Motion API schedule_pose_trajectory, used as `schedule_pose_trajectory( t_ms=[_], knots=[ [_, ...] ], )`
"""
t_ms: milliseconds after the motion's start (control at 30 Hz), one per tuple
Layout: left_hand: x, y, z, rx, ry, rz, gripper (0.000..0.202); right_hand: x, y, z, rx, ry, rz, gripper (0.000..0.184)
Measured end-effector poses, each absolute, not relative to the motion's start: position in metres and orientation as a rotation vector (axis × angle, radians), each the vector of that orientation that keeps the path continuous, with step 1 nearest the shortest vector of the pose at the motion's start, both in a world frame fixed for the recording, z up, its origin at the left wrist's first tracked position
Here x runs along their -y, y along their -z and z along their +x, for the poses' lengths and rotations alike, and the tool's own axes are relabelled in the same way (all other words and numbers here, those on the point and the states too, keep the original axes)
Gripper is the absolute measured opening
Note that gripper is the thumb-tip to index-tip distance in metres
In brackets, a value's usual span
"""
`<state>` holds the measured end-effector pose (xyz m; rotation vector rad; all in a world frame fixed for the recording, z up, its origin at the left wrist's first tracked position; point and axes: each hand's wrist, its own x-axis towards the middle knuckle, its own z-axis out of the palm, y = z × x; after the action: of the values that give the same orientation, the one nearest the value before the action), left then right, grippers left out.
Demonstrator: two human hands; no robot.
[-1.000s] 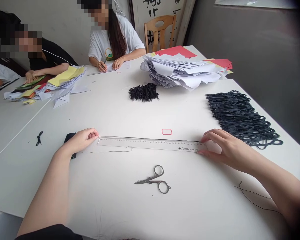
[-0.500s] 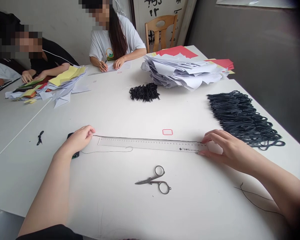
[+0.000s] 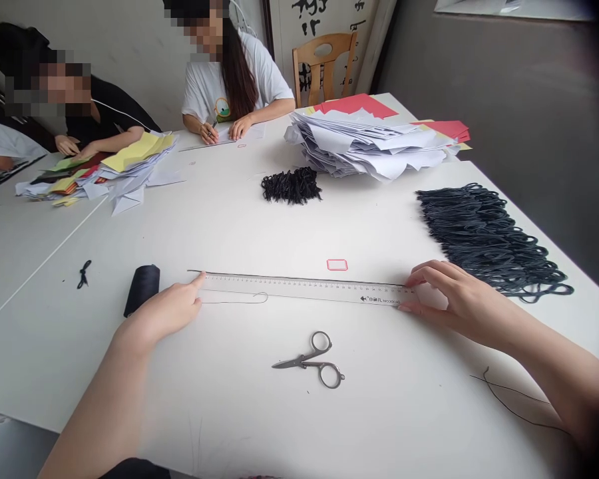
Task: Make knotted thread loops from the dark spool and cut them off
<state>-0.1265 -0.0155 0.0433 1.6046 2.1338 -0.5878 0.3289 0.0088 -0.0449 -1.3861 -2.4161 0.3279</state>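
A clear ruler [image 3: 299,287] lies flat on the white table, with a dark cord [image 3: 279,276] stretched straight along its upper edge. My left hand [image 3: 167,309] is closed on the ruler's left end, index finger pressing at the cord and thumb by the lower edge. The cord's tip sticks out past that finger. At the other end, my right hand [image 3: 442,293] grips ruler and cord between thumb and fingers. Beside my left hand stands a spool of black thread [image 3: 144,287]. Thin thread curls below the ruler. Small scissors [image 3: 312,360] lie spread nearer me.
Dark cord loops [image 3: 484,233] lie in a row at right. Farther off are a small black bundle [image 3: 292,185] and a paper stack [image 3: 369,143]. A loose cord [image 3: 514,409] lies under my right forearm. Across the table, people work beside more papers [image 3: 140,159].
My left hand let go of the cord's end and moved right onto the ruler's end, uncovering the spool. My right hand stays at the ruler's right end.
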Motion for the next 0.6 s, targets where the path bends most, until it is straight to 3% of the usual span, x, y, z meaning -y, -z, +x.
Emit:
schedule_pose_trajectory(
  t_ms=[600],
  knots=[
    [-0.003,-0.029,-0.134,-2.191,0.384,1.684,0.065,-0.007,0.038,0.327,2.448,-0.267,-1.358,0.037]
  ],
)
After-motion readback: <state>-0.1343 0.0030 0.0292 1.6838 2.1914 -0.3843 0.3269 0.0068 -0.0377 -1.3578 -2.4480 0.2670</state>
